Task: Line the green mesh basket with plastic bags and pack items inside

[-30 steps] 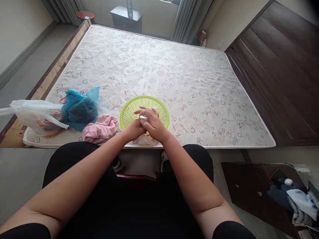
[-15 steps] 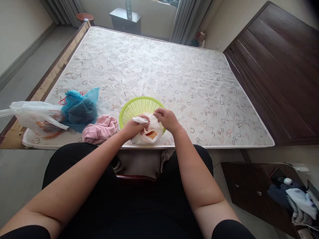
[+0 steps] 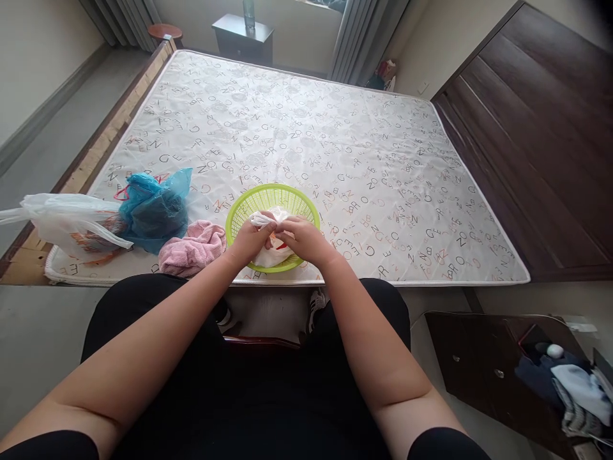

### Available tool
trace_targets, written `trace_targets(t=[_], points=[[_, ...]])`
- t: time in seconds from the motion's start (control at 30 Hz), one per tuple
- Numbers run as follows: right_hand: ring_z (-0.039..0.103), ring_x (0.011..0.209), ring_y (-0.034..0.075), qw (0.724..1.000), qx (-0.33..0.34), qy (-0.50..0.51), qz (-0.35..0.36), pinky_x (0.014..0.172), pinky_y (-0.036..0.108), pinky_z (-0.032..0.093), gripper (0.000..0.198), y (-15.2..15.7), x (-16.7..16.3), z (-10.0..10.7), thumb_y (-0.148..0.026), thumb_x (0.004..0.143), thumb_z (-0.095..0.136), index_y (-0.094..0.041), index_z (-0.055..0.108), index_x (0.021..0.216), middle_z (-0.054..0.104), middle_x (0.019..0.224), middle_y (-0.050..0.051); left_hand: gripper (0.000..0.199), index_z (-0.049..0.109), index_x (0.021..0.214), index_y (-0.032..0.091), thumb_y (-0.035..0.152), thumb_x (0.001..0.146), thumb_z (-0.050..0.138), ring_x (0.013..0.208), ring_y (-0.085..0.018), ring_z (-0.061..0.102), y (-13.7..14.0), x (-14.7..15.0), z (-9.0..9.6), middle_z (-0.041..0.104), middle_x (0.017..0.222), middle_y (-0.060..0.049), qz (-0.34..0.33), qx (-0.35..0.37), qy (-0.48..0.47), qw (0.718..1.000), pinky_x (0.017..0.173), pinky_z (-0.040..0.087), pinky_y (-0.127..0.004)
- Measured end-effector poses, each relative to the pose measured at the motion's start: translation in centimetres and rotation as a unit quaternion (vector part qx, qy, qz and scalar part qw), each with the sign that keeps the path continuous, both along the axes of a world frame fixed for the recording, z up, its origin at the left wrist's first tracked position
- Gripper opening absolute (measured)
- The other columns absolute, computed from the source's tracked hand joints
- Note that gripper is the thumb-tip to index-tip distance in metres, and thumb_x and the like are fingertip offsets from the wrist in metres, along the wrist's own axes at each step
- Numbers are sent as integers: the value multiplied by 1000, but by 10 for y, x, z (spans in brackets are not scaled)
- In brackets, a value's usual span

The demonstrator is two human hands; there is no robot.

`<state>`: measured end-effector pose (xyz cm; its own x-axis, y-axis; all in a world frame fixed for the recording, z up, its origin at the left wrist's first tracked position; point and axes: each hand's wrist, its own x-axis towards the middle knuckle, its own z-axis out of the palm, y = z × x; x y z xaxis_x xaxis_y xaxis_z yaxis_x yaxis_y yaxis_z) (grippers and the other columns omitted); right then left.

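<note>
"Head view, clock centred on the basket, twelve pointing away from me. First entry?"

"One green basket [image 3: 272,188], lattice-sided, near edge of the mattress [image 3: 311,140], directly before my knees."

"Contents?"

"One small white bag [image 3: 267,258], thin plastic, lying inside the basket towards six o'clock. Orange-red patch showing; print or contents, I cannot tell."

"Hands?"

"Two, both mine. Left hand [image 3: 253,239], at eight o'clock: fingers curled narrow around bunched white plastic. Right hand [image 3: 305,237], at four: fingers drawn in, apparently pinching the same gathered plastic. Fingertips nearly meeting; thumbs partly hide the grip."

"Condition of the work?"

"Done, by my judgement: bag in the basket, top bunched between both hands. Left: the top is not released, and I see no finished knot or clear opening. Whether it is tied or loose underneath, I cannot tell."

"Remaining stock?"

"At nine o'clock, in order outward: one pink cloth [image 3: 192,248], crumpled; one blue bag [image 3: 156,214], dark bulk within; one printed carrier bag [image 3: 71,220], handles trailing. At four, well apart: one dark cabinet [image 3: 479,367], clothing on top."
</note>
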<state>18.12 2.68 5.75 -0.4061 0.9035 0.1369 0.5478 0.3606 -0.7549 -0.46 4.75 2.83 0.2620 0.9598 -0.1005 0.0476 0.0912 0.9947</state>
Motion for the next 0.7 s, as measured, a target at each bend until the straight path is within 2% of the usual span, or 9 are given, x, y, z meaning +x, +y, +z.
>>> trace_targets(t=[0.1,0.23,0.33,0.4,0.47,0.53,0.6,0.7], points=[[55,104,22,997,69,-27,16,103,43,43,17,2,2,-8,-30,99,61,-29,78,98,68,109,5,33,57,96,19,43,83,74,50,-13,62,3,-2,1,59,58,5,2,-5,-14,1000,54,48,-24],[56,104,24,992,117,-5,-43,102,45,45,19,2,2,-14,-30,99,60,-27,76,91,65,104,7,35,60,95,18,42,77,80,54,-14,65,4,-3,6,65,64,3,-15,-20,1,1000,57,50,-24],[57,116,26,990,118,40,-64,110,47,42,16,2,3,-11,-23,95,56,-25,72,94,66,118,9,34,64,93,18,41,75,81,59,-14,67,4,-5,9,69,74,0,-67,-28,7,997,61,53,-26],[58,122,24,993,73,72,-50,110,45,43,23,3,4,-9,-18,91,52,-24,69,105,67,126,8,26,67,90,19,38,77,78,67,-15,69,2,-8,11,72,82,-2,-121,-12,31,992,67,55,-28],[63,114,22,996,-9,83,-35,103,41,48,33,4,5,-8,-16,90,48,-25,66,116,71,120,6,14,69,86,19,32,80,72,72,-16,69,1,-12,12,73,84,-3,-163,44,87,982,72,55,-29],[66,95,20,995,-77,56,-43,92,37,50,33,5,6,-9,-19,92,47,-25,66,118,74,100,2,7,71,83,20,25,80,68,74,-16,67,-1,-14,11,71,81,-3,-182,136,153,962,75,54,-29],[64,83,19,992,-103,14,-67,84,36,50,28,7,7,-10,-23,94,49,-25,69,113,72,85,0,10,74,84,21,21,81,64,78,-17,66,-3,-16,9,72,84,-4,-187,225,186,938,77,53,-30],[64,83,19,990,-117,5,-83,80,34,48,21,10,8,-11,-29,95,53,-24,73,102,73,86,1,19,76,89,21,21,89,57,93,-21,68,-5,-15,6,73,99,-10,-182,309,173,917,87,54,-34]])
